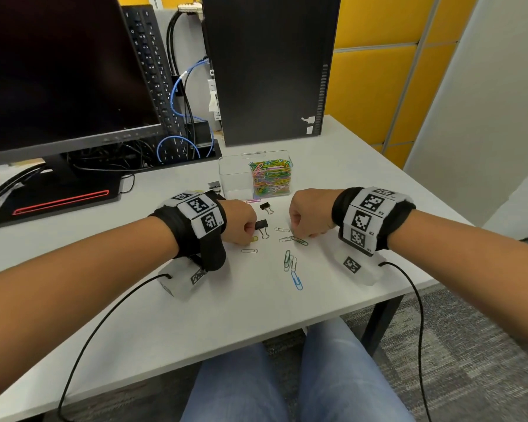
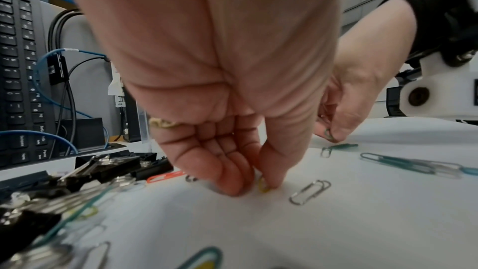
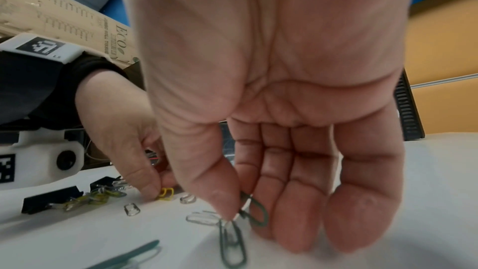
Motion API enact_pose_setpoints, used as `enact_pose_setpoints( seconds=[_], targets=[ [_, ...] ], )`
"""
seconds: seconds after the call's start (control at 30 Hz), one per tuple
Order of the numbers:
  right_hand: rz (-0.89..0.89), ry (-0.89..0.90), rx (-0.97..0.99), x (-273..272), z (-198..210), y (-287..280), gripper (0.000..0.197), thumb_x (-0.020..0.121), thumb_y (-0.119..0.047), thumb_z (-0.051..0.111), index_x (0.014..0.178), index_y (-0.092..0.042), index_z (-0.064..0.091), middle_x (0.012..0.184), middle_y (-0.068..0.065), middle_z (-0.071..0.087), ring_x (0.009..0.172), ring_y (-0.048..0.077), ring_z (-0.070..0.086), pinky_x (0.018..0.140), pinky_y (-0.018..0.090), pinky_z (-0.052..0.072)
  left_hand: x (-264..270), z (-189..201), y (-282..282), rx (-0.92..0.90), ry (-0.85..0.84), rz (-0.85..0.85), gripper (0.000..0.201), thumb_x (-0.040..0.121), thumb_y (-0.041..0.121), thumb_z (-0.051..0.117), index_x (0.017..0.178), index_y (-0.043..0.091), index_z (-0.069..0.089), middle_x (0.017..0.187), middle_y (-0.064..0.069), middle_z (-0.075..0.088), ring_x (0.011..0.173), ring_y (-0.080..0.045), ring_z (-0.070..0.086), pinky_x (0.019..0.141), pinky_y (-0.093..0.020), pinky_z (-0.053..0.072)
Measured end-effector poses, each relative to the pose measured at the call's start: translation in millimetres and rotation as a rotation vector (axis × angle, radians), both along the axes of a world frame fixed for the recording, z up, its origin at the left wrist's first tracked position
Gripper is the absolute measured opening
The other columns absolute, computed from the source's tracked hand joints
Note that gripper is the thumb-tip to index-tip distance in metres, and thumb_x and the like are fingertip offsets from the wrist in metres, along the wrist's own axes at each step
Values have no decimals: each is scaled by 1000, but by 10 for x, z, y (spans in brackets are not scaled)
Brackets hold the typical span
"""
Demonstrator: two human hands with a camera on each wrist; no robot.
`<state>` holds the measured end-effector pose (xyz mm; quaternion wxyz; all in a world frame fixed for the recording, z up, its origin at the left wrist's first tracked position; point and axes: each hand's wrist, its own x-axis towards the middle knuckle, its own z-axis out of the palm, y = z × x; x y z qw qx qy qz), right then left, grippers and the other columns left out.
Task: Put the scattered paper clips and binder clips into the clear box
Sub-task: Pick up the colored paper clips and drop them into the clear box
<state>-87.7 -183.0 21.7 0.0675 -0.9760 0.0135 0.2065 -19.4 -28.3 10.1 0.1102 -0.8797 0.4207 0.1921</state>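
Both hands pinch clips, left hand (image 1: 240,220) yellow, right hand (image 1: 310,216) green, binder clips (image 1: 261,224) between.

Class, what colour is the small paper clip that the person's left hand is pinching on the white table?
Yellow paper clip, clearest in the left wrist view.

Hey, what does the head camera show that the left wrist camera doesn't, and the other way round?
Only the head view shows the clear box, one side filled with coloured paper clips, standing upright behind both hands, and the blue paper clip nearest the person.

Only the left wrist view shows the left hand from below, its fingertips pinching the yellow paper clip, and an orange paper clip beside a pile of black binder clips.

Both show the right hand down at the green paper clips on the white table.
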Motion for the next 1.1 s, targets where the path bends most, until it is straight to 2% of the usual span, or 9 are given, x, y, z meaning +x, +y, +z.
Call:
enact_pose_setpoints(
  seconds=[0.1,0.2,0.33,0.5,0.67,0.8,0.93,1.0,1.1],
  targets=[
    [11,-27,61,19,-15,-3,14,80,-14,59,83,-7,72,74,5,70,62,16,58,58,20,48,-1,19,41,-63,49,-1,5,86,21,57,91,19,58,75,9,51,79,-14,48,63,-20,39],
    [65,-76,94,46,-52,35,12,83,-15,64,87,-8,72,83,6,73,67,11,58,56,15,43,-35,-1,72,-56,104,31,20,85,24,63,104,19,60,73,15,51,80,-12,51,65,-20,39],
    [97,-86,86,76,-132,83,20,81,-18,72,98,-7,74,98,4,73,80,13,59,59,12,42,-89,-30,82,-82,71,8,20,83,22,66,103,15,64,79,10,56,79,-11,51,61,-17,38],
    [119,-70,43,102,-172,105,10,85,-19,67,90,-12,71,87,2,66,79,14,55,58,15,41,-109,-39,64,-73,81,-11,18,87,21,62,101,11,66,85,4,56,78,-13,49,56,-10,34],
    [133,-78,23,93,-190,115,3,85,-19,64,83,-16,63,84,-2,59,79,15,53,57,17,40,-98,-85,80,-19,82,-44,12,90,21,53,94,15,61,84,2,52,78,-16,46,54,-13,32],
    [112,-107,52,107,-198,98,3,82,-17,64,79,-16,63,82,0,63,78,16,57,70,28,51,-107,-64,91,-17,37,-89,7,89,21,50,86,18,54,77,4,51,76,-17,45,52,-13,30],
    [51,-123,151,150,-170,7,8,81,-15,60,75,-16,66,80,4,74,70,13,62,74,29,55,21,133,48,-191,-48,-58,9,90,19,49,84,17,55,67,11,47,71,-14,46,55,-15,34],
    [5,-112,205,174,-136,-41,11,83,-16,59,73,-17,64,76,3,74,65,13,63,72,29,57,123,270,13,-358,-85,-7,9,90,19,50,86,15,57,70,9,51,73,-14,50,61,-17,41],
    [-68,-126,313,218,-51,-105,13,85,-11,59,73,-15,62,72,6,71,64,17,66,68,29,59,282,420,-79,-646,-177,106,11,90,18,54,94,11,61,82,1,61,78,-17,58,75,-27,51]
  ],
)
